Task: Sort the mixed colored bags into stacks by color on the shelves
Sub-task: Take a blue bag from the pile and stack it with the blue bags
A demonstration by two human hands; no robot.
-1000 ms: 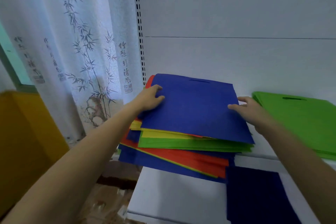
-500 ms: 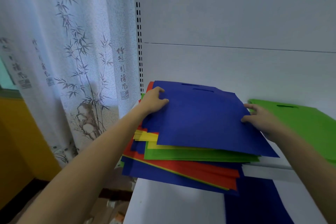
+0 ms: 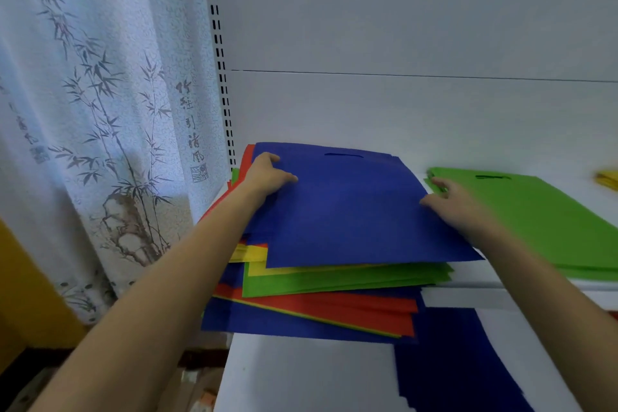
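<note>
**Colour sort well begun, mixed pile yet to be cleared**

A person held the top royal-blue flat fabric bag with a slot handle [image 3: 351, 207], which lay on the mixed pile of blue, red, yellow and green bags [image 3: 317, 304] at the left end of the upper white metal shelf [image 3: 468, 298]. The left hand [image 3: 267, 174] curled over the bag's left edge and pinched it. The right hand [image 3: 458, 207] lay at the right edge with its thumb on top; blur hid whether its fingers were tucked beneath.

Three sorted stacks showed:
- a stack of bright-green bags [image 3: 541, 217] just beside the pile;
- a sliver of yellow bags [image 3: 607, 179] at the far right;
- dark-blue bags [image 3: 451, 361] on the lower white shelf [image 3: 301, 375].

No separate red stack was in view.

By appearances the work stood partway. The pile showed at least four colour bands below the held bag, but its bags were too tightly layered to count. Two hands and two shelves were visible.
</note>
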